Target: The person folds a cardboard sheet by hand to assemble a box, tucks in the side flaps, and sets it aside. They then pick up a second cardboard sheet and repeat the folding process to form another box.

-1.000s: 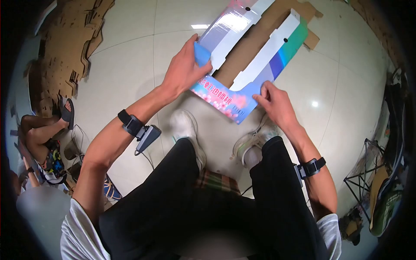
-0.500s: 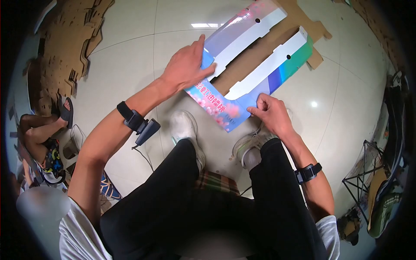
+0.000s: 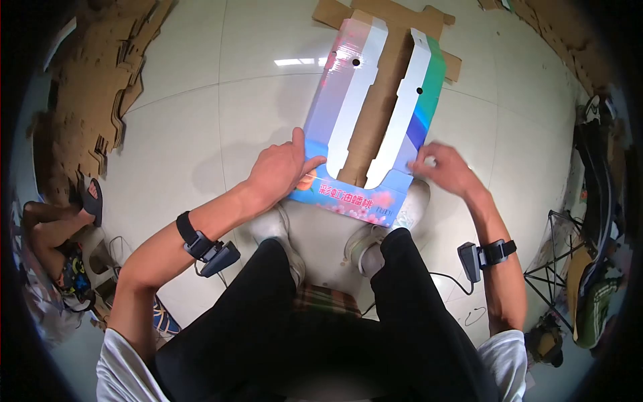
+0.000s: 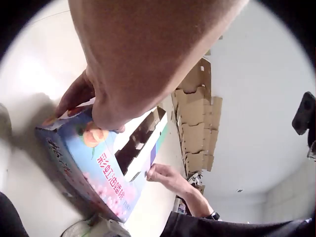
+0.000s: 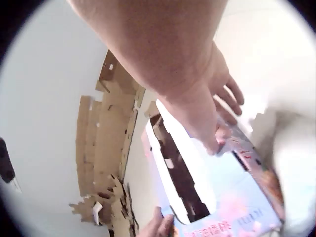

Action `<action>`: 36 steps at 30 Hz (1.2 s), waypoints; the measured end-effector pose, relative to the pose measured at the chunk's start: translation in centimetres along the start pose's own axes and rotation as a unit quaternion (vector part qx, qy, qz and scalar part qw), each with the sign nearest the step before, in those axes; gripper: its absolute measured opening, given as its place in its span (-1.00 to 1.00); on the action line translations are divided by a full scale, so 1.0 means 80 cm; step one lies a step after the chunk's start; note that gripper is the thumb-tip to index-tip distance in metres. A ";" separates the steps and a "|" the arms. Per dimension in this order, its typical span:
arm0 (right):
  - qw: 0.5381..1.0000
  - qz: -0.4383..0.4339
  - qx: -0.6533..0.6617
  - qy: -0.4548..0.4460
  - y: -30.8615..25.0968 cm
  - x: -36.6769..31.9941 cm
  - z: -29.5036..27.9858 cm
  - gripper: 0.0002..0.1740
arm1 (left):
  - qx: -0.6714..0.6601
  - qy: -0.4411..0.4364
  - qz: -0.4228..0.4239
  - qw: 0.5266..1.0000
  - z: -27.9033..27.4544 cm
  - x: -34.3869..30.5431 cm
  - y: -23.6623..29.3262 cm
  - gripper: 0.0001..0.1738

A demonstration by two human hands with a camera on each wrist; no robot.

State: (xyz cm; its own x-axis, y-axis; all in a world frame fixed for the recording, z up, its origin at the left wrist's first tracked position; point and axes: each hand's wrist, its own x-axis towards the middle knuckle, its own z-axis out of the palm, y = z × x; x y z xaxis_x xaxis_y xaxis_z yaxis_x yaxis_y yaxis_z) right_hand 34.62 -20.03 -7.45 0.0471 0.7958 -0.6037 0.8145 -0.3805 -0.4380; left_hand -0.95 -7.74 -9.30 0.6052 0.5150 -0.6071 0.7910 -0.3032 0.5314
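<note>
A printed cardboard box (image 3: 348, 199) with pink blossoms and red characters lies between my feet, with a long open slot between two white inner flaps. My left hand (image 3: 278, 171) grips its near left corner, thumb over the top and fingers down the side. At the near right edge is my right hand (image 3: 445, 169), slightly blurred, thumb and forefinger pinching the rim. From the right wrist, that thumb (image 5: 213, 145) shows on the box top, while the other fingers (image 5: 229, 98) reach out past the side.
Brown cardboard flaps (image 3: 382, 13) stick out at the box's far end. Stacks of flat cardboard (image 3: 94, 74) stand at the left, near another person's leg (image 3: 57, 224). A black folding frame (image 3: 559, 248) and cloth (image 3: 596, 311) are at the right. My shoes (image 3: 365, 248) flank the box.
The box has turned from slanting to nearly straight ahead and come closer to my feet. Both hands have moved nearer with it, the right one shifting from the front corner up the right side.
</note>
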 end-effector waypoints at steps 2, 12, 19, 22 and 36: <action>0.997 0.020 -0.015 0.069 0.011 0.018 -0.019 -0.54 | 0.050 -0.007 -0.001 0.999 -0.001 0.002 -0.002 -0.32; 0.968 -0.053 -0.066 0.235 0.011 0.174 -0.111 0.08 | 0.243 -0.165 0.001 0.956 -0.079 0.052 0.006 -0.20; 0.986 0.026 -0.064 0.154 -0.045 0.188 -0.043 -0.06 | 0.152 0.163 0.098 0.970 -0.172 0.127 0.011 -0.29; 0.970 0.040 0.016 0.240 -0.072 0.155 -0.035 -0.23 | 0.090 0.226 0.234 0.941 -0.181 0.159 0.038 -0.26; 0.904 -0.057 0.178 0.384 -0.075 0.057 -0.060 -0.47 | 0.047 0.340 0.240 0.908 -0.136 0.157 0.106 -0.53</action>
State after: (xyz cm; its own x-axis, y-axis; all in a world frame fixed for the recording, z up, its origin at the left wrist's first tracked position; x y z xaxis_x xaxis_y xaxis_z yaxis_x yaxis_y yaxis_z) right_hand 32.71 -11.84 -4.41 0.4725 0.8805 0.0393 0.6083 -0.2936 -0.7374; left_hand 12.38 4.91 -6.02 0.7129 0.6714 0.2025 0.4746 -0.6745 0.5655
